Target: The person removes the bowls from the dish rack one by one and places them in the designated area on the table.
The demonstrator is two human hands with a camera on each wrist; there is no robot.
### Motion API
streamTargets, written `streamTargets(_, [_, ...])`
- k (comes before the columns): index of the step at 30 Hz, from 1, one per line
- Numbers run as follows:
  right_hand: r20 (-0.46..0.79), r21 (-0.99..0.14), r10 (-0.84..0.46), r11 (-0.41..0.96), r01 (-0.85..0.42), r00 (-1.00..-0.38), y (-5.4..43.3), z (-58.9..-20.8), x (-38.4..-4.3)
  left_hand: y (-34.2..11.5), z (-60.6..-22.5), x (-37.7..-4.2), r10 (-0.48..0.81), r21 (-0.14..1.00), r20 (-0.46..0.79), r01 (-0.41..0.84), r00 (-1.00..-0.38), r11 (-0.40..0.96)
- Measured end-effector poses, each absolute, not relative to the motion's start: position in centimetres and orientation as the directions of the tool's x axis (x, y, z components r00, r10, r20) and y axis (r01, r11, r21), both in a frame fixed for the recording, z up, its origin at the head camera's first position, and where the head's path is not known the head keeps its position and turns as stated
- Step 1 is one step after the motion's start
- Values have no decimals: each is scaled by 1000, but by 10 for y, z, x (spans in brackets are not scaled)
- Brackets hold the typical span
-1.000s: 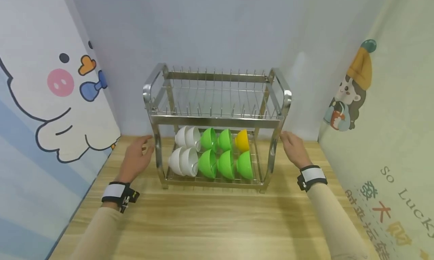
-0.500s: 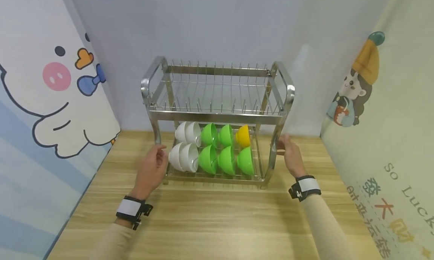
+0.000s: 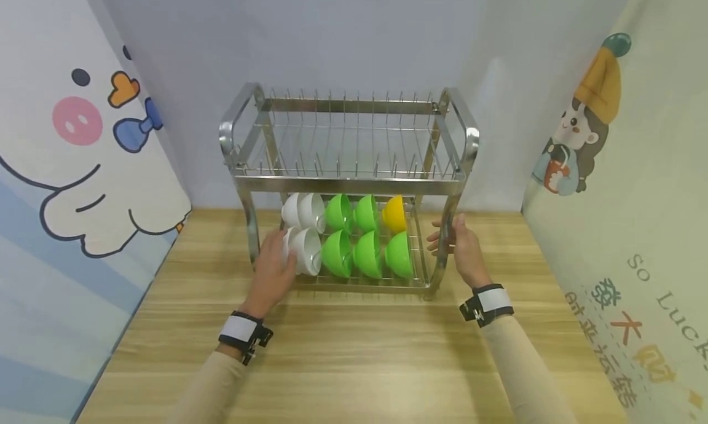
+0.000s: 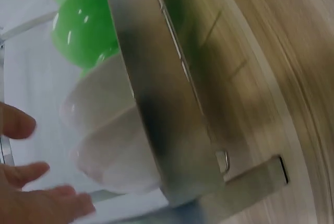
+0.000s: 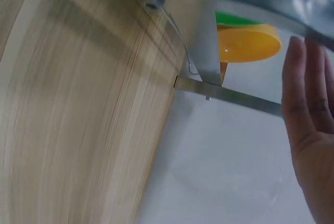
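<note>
A two-tier metal dish rack (image 3: 348, 185) stands on the table, with bowls on edge in two rows on its lower tier. My left hand (image 3: 269, 273) is at the front-left corner, its fingers spread beside the front white bowls (image 3: 307, 252) and partly covering one. In the left wrist view the fingertips (image 4: 78, 205) appear just short of the white bowls; contact is unclear. At the rack's right side, my right hand (image 3: 468, 252) reaches past the post with fairly straight fingers. It holds no bowl. The yellow bowl (image 3: 395, 215) lies nearest those fingers, beyond green bowls (image 3: 398, 255).
The upper tier has upright wire dividers (image 3: 356, 160). Curved side posts (image 3: 447, 236) flank the lower tier. Behind the rack hangs a plain grey cloth (image 3: 354, 37), and printed cloths stand at both sides. The wooden table (image 3: 354, 356) extends in front.
My left hand has moved right, from outside the left post to the front white bowls. My right hand has shifted slightly inward, its fingers passing the right post. The bowls stay put.
</note>
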State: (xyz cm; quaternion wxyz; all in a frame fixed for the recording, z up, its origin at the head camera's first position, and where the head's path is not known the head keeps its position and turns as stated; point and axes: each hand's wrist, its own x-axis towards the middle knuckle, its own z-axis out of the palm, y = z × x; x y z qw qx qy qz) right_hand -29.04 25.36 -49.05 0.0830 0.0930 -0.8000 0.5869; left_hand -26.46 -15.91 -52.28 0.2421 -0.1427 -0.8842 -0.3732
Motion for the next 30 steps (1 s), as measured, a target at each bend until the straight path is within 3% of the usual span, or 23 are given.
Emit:
streamTargets(6, [194, -940, -44, 277, -199, -980, 245, -491, -292, -147, -528, -274, -37, 643, 480, 322, -877, 695])
streamTargets(12, [193, -951, 26, 252, -180, -981, 236, -495, -291, -142, -536, -285, -169, 757, 336, 158, -927, 634])
streamTargets(22, [196, -973, 4, 126, -194, -981, 222, -498, -288, -147, -550, -298, -253, 817, 307, 117, -918, 565])
streamTargets(30, [180, -983, 90, 53, -176, -979, 218, -503, -284, -147, -549, -302, -281, 838, 185, 2, -942, 546])
